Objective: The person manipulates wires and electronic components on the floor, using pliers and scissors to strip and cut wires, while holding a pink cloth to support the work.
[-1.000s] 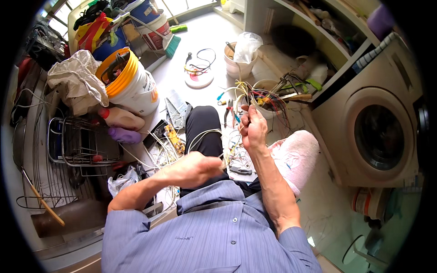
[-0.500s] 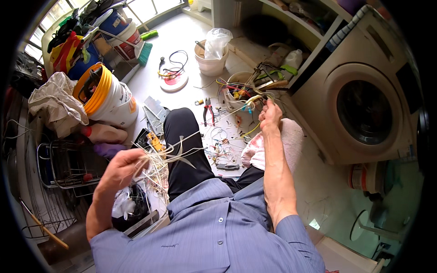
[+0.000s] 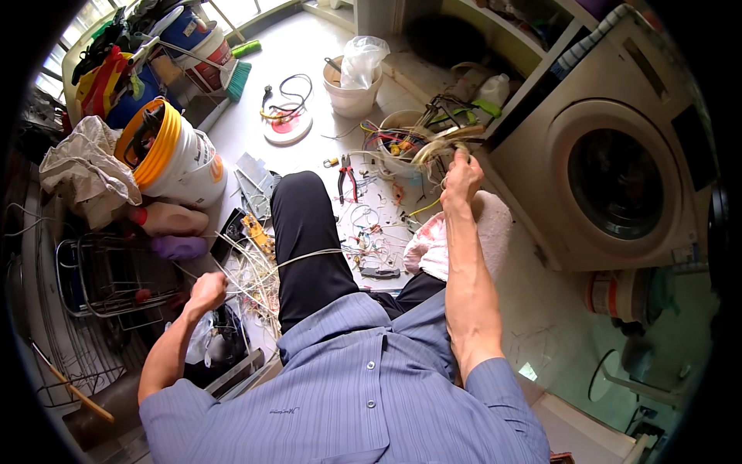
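Note:
My right hand (image 3: 462, 176) grips a looped bundle of pale and tan wires (image 3: 442, 148) at the rim of a white bucket (image 3: 398, 166) full of coloured wires. Low on the left, my left hand (image 3: 207, 294) is closed beside a loose heap of stripped white wire pieces (image 3: 255, 290); whatever its fingers hold is hidden. One long pale strand (image 3: 309, 254) lies across my left thigh from that heap. Between my legs and the bucket, red-handled pliers (image 3: 346, 179) lie on the floor among scattered wire scraps (image 3: 371, 224). A dark grey tool (image 3: 380, 273) rests nearer to me.
A pink towel (image 3: 433, 246) covers my right knee. A washing machine (image 3: 603, 185) stands at right. Left are a yellow-rimmed bucket (image 3: 174, 166), a wire rack (image 3: 116, 274) and a purple bottle (image 3: 179, 247). Farther off stand a beige bucket (image 3: 352, 97) and a round white lid (image 3: 287, 130).
My left hand has moved down and left, and the white wires it held up now lie low in the heap. The bundle in my right hand has turned over the bucket.

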The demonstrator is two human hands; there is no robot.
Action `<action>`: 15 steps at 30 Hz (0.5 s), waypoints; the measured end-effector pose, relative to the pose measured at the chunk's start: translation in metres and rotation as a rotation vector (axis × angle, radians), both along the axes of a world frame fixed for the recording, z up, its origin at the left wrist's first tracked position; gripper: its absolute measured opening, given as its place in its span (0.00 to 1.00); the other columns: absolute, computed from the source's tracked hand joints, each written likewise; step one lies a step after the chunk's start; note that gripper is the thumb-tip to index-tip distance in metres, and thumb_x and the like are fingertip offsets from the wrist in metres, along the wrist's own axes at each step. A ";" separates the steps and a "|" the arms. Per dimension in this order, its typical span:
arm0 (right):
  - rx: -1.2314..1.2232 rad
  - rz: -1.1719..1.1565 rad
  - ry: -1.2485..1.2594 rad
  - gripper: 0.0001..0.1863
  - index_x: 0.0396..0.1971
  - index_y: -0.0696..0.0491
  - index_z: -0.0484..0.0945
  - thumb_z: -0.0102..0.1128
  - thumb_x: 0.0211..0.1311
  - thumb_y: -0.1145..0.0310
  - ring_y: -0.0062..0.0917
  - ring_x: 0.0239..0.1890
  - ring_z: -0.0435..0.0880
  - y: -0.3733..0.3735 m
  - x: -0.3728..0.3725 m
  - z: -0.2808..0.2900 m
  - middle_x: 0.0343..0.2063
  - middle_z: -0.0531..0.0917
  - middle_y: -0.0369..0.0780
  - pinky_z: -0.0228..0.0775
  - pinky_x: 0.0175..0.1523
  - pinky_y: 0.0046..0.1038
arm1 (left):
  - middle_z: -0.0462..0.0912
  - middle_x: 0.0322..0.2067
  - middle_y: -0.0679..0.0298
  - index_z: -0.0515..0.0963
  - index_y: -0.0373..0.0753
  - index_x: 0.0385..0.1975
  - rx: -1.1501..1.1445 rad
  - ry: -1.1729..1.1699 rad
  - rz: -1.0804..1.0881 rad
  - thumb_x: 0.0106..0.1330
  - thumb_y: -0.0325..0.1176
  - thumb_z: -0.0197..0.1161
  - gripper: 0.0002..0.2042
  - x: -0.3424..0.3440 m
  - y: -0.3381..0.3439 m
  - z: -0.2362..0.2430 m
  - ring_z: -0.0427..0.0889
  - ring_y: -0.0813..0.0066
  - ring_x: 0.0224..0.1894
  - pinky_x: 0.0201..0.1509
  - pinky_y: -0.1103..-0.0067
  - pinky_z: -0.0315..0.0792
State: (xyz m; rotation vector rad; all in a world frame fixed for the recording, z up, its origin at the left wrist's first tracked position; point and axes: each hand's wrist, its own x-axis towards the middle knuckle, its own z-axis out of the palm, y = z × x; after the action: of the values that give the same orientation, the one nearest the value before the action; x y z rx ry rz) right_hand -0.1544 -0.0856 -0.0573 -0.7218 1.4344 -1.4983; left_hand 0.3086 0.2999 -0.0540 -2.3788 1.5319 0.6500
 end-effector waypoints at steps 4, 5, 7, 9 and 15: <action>-0.017 0.063 -0.041 0.11 0.31 0.55 0.75 0.56 0.71 0.64 0.11 0.10 0.58 -0.001 -0.014 0.023 0.14 0.65 0.28 0.45 0.13 0.19 | 0.85 0.32 0.46 0.83 0.36 0.25 0.195 -0.009 0.013 0.59 0.36 0.56 0.11 0.033 0.079 -0.032 0.85 0.45 0.38 0.43 0.59 0.78; -0.019 0.146 -0.106 0.11 0.32 0.55 0.75 0.55 0.72 0.64 0.11 0.10 0.58 0.009 -0.007 0.033 0.14 0.65 0.28 0.45 0.13 0.19 | 0.85 0.32 0.47 0.83 0.37 0.25 0.239 0.026 0.037 0.58 0.37 0.57 0.11 0.021 0.083 -0.040 0.85 0.47 0.38 0.42 0.60 0.78; -0.013 0.301 -0.203 0.12 0.32 0.55 0.75 0.54 0.73 0.62 0.10 0.10 0.56 0.015 0.002 0.039 0.13 0.65 0.27 0.43 0.13 0.19 | 0.81 0.34 0.42 0.81 0.34 0.31 0.293 0.207 0.019 0.64 0.41 0.55 0.15 -0.005 0.070 -0.056 0.83 0.44 0.40 0.43 0.59 0.74; 0.016 0.395 -0.275 0.11 0.32 0.54 0.75 0.54 0.73 0.63 0.10 0.10 0.55 0.020 0.007 0.037 0.13 0.64 0.26 0.43 0.14 0.18 | 0.81 0.31 0.43 0.78 0.32 0.33 0.127 0.278 -0.018 0.69 0.42 0.53 0.17 -0.044 0.040 -0.060 0.81 0.42 0.38 0.43 0.59 0.73; 0.064 0.610 -0.227 0.11 0.32 0.54 0.75 0.54 0.73 0.63 0.09 0.12 0.57 0.036 0.019 0.052 0.16 0.66 0.26 0.46 0.15 0.15 | 0.83 0.30 0.45 0.78 0.31 0.32 0.096 0.583 0.174 0.67 0.44 0.56 0.18 -0.073 -0.007 -0.089 0.83 0.49 0.36 0.41 0.59 0.73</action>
State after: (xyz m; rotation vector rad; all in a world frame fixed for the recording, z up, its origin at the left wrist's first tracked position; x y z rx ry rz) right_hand -0.1354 -0.0499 -0.0055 -0.8266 0.9653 -1.0140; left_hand 0.2358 0.2934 -0.1434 -2.3850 1.4406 1.5263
